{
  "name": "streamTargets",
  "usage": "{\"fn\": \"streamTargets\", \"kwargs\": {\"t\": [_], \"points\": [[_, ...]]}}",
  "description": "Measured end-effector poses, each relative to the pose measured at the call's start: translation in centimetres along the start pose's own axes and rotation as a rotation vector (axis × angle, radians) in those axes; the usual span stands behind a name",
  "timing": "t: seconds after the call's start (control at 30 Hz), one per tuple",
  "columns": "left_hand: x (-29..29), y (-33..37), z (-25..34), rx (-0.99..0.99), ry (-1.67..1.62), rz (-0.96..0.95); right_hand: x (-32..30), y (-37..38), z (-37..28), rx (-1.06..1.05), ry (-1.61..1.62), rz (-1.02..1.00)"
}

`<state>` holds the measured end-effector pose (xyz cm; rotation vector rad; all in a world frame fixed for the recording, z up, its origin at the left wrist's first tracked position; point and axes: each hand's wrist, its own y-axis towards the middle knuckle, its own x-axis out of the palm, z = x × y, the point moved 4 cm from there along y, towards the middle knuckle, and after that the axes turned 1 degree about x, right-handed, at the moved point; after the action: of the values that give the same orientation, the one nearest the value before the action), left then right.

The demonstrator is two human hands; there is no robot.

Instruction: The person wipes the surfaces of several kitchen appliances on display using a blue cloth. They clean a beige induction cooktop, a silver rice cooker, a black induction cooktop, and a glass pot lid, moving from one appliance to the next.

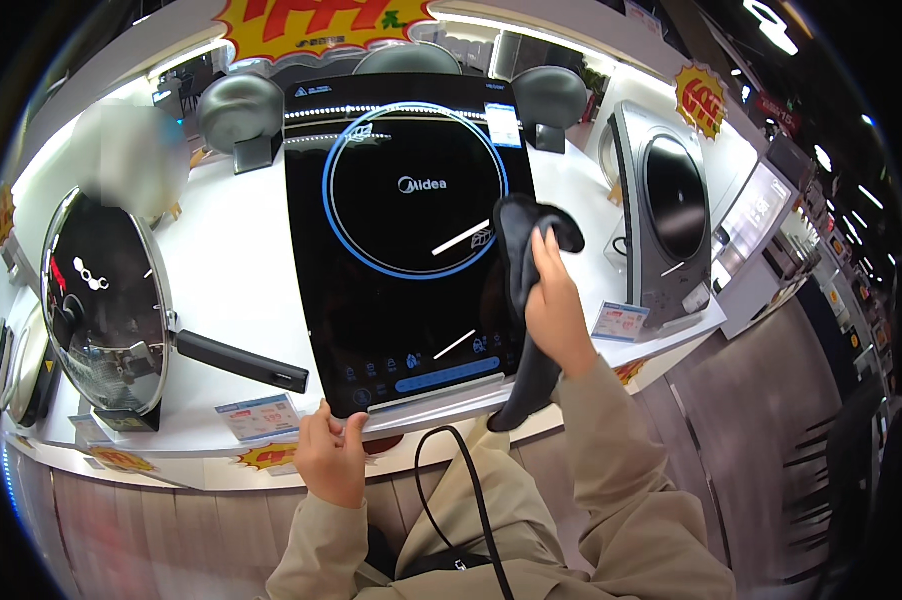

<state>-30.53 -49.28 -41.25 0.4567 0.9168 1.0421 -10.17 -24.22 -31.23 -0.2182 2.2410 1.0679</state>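
A black induction cooktop (411,320) with a blue ring stands tilted up on the white display counter in front of me. My left hand (332,455) is closed at its lower left corner, thumb and fingers against the edge. At the right side of the cooktop, my right hand (556,305) presses a dark grey cloth (519,250) against the glass edge. Part of the cloth bunches above the fingertips, and a long end hangs down past the counter's front edge. The palm side of my right hand is hidden.
To the left stands a pan with a glass lid (111,300), its black handle (241,362) reaching toward the cooktop. A grey cooktop (666,210) stands on the right. Price cards (258,417) line the counter (226,240). A black cord (468,470) hangs before me.
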Motion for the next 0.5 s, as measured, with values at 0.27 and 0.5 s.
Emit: {"fn": "streamTargets", "kwargs": {"t": [0.27,0.5], "points": [[0.4,0.2,0.4,-0.043,-0.029,-0.053,3.6,18.6,-1.0,-0.317,-0.094,0.286],[0.0,0.0,0.1,-0.037,-0.06,-0.051,12.6,19.9,-14.7,-0.63,-0.216,0.128]]}}
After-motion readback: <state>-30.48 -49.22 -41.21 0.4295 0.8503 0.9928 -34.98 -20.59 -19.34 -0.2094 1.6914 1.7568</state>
